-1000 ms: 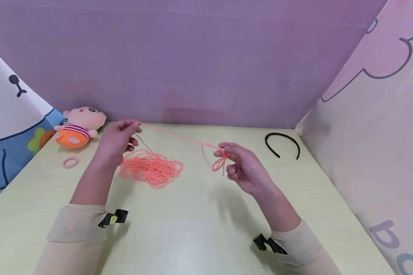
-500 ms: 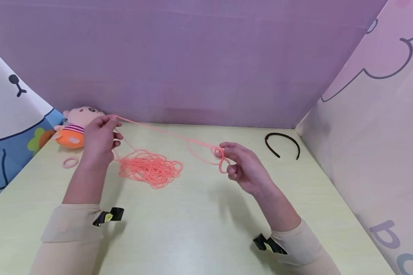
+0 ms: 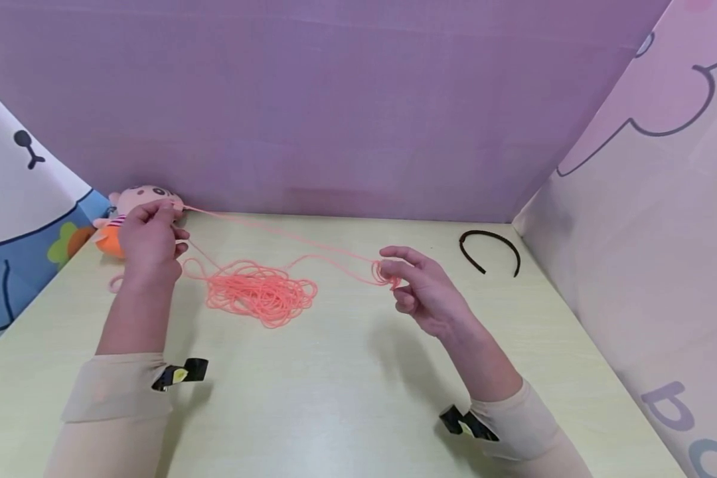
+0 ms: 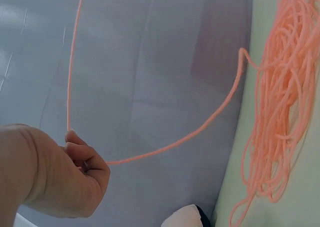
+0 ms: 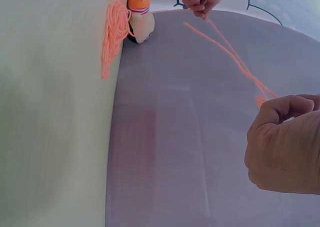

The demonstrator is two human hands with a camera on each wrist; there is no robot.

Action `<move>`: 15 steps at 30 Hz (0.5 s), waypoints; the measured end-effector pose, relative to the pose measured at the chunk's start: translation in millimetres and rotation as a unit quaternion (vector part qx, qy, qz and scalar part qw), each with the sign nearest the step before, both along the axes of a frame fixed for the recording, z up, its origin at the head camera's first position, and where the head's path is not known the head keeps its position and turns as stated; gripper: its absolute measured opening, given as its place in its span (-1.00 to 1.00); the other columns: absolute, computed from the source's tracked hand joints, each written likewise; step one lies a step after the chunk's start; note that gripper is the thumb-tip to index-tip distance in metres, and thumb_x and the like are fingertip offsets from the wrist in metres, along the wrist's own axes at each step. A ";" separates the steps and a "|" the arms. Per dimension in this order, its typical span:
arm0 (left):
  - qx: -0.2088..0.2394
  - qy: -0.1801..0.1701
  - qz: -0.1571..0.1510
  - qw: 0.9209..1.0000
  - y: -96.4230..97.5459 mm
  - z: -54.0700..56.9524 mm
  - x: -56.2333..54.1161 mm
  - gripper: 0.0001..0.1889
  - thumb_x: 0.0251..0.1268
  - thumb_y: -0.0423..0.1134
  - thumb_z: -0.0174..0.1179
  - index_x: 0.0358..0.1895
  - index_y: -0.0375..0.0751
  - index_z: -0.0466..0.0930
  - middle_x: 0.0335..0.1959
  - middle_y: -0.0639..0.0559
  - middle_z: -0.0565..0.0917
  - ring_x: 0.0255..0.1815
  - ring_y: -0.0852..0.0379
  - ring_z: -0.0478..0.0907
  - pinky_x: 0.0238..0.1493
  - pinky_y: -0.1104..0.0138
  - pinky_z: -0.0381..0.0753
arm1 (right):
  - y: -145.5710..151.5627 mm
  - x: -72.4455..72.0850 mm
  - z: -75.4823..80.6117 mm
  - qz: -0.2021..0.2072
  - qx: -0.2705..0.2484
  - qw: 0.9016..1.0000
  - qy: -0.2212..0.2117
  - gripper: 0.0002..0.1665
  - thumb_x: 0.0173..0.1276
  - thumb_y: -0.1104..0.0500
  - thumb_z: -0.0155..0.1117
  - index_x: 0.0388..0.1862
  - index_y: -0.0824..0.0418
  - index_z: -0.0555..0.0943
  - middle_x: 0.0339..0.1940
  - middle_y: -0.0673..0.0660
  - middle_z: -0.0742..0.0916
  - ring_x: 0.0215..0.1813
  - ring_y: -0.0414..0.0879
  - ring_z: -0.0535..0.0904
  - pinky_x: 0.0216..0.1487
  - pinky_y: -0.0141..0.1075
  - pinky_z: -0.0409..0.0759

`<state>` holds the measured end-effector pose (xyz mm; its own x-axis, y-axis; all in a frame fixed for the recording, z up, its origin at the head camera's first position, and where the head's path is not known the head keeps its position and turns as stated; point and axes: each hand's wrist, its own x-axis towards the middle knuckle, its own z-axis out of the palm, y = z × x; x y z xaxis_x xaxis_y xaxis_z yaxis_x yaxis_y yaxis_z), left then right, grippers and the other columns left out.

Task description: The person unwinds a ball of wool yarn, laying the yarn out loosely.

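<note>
A tangled pile of coral-pink cord (image 3: 261, 293) lies on the table left of centre. My left hand (image 3: 151, 242) is raised in front of the plush toy and pinches the cord between thumb and fingers. In the left wrist view a slack strand (image 4: 171, 146) runs from that hand (image 4: 75, 174) down to the pile. Another length stretches across to my right hand (image 3: 427, 292), which holds several small loops of cord (image 3: 379, 273) at its thumb and fingers above the table. From those loops a loose cord end trails left, over the pile in the head view.
The plush toy (image 3: 110, 240) in orange sits at the back left corner, partly behind my left hand. Beside my left forearm a pink ring (image 3: 115, 284) is partly hidden. A dark headband (image 3: 490, 233) lies at the back right. Purple fabric (image 3: 358, 113) rises behind the table (image 3: 311, 398).
My left hand has moved left, drawing out the cord and now covering part of the toy and ring. The loops at my right hand have shrunk; that hand stays nearly in place.
</note>
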<state>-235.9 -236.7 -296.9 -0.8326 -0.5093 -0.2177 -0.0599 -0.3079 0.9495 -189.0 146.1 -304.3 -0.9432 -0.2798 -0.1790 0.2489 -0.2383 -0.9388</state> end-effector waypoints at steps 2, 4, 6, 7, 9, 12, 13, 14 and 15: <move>0.003 0.000 0.006 1.000 -1.6 -0.3 -0.4 -0.87 0.54 -0.06 0.11 0.01 0.10 0.50 -0.11 0.12 0.54 -0.57 0.20 0.49 -0.60 0.43 0.48 | -0.2 0.2 0.2 0.005 0.007 1.000 0.002 -0.64 0.39 0.30 0.28 0.13 0.16 0.50 -0.43 -0.03 0.57 -0.75 -0.28 0.19 -0.62 -0.46 0.15; 0.009 0.003 0.013 1.000 -3.5 -0.5 -0.5 -0.89 0.55 -0.07 0.11 0.00 0.09 0.49 -0.12 0.12 0.53 -0.58 0.20 0.49 -0.61 0.43 0.48 | -0.3 -0.1 0.2 0.010 0.010 1.000 0.002 -0.63 0.38 0.30 0.30 0.14 0.16 0.50 -0.43 -0.03 0.58 -0.75 -0.28 0.19 -0.62 -0.45 0.14; 0.017 0.009 0.023 1.000 -5.8 -0.6 -0.3 -0.91 0.56 -0.09 0.09 -0.02 0.08 0.48 -0.13 0.11 0.52 -0.60 0.20 0.48 -0.63 0.43 0.46 | -0.5 -0.4 -0.1 0.012 0.011 1.000 0.002 -0.63 0.38 0.29 0.30 0.14 0.16 0.50 -0.40 -0.02 0.58 -0.75 -0.27 0.18 -0.61 -0.45 0.13; 0.021 0.014 0.029 0.999 -7.0 -0.7 -0.3 -0.92 0.56 -0.10 0.08 -0.03 0.06 0.47 -0.14 0.11 0.52 -0.61 0.20 0.48 -0.64 0.43 0.45 | -0.6 -0.6 -0.2 0.012 0.011 1.000 0.002 -0.64 0.38 0.29 0.29 0.13 0.16 0.51 -0.39 -0.02 0.59 -0.74 -0.27 0.17 -0.61 -0.45 0.13; 0.025 0.020 0.038 0.999 -9.0 -0.9 -0.3 -0.93 0.57 -0.10 0.07 -0.05 0.05 0.46 -0.15 0.12 0.51 -0.63 0.20 0.48 -0.65 0.44 0.44 | -0.8 -0.9 -0.5 0.011 0.011 1.000 0.001 -0.65 0.40 0.29 0.26 0.13 0.16 0.51 -0.37 -0.02 0.60 -0.74 -0.26 0.16 -0.61 -0.45 0.13; 0.010 0.014 0.035 0.999 -9.4 -2.4 -1.1 -0.93 0.56 -0.10 0.09 -0.05 0.07 0.47 -0.15 0.12 0.51 -0.63 0.21 0.49 -0.65 0.45 0.45 | -1.1 -0.9 -0.6 0.012 0.002 1.000 0.001 -0.68 0.44 0.30 0.20 0.15 0.18 0.49 -0.36 -0.01 0.61 -0.73 -0.25 0.14 -0.61 -0.44 0.13; -0.001 0.011 0.025 1.000 -8.3 -3.4 -1.7 -0.92 0.55 -0.12 0.10 -0.03 0.06 0.48 -0.15 0.12 0.51 -0.64 0.21 0.50 -0.65 0.44 0.46 | -1.3 -0.8 -0.6 0.013 -0.002 1.000 0.001 -0.68 0.46 0.30 0.18 0.15 0.19 0.48 -0.36 -0.01 0.62 -0.73 -0.24 0.14 -0.61 -0.44 0.13; -0.019 0.004 0.010 1.000 -6.4 -4.5 -2.5 -0.90 0.54 -0.13 0.12 -0.01 0.06 0.49 -0.14 0.12 0.51 -0.63 0.21 0.50 -0.65 0.44 0.46 | -1.5 -0.7 -0.8 0.015 -0.005 1.000 0.001 -0.69 0.47 0.30 0.17 0.16 0.20 0.47 -0.37 -0.01 0.62 -0.72 -0.24 0.15 -0.61 -0.43 0.13; -0.048 -0.005 -0.011 0.999 -3.8 -5.9 -3.2 -0.86 0.54 -0.13 0.13 0.05 0.05 0.49 -0.12 0.12 0.49 -0.62 0.21 0.51 -0.63 0.43 0.47 | -1.7 -0.6 -1.0 0.017 -0.009 1.000 0.002 -0.69 0.48 0.31 0.15 0.17 0.21 0.46 -0.37 -0.01 0.62 -0.72 -0.23 0.16 -0.61 -0.43 0.14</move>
<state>-239.1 -240.5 -302.8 -0.8418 -0.5098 -0.1772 -0.0757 -0.2136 0.9740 -189.5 144.5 -305.3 -0.9336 -0.3151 -0.1708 0.2542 -0.2459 -0.9354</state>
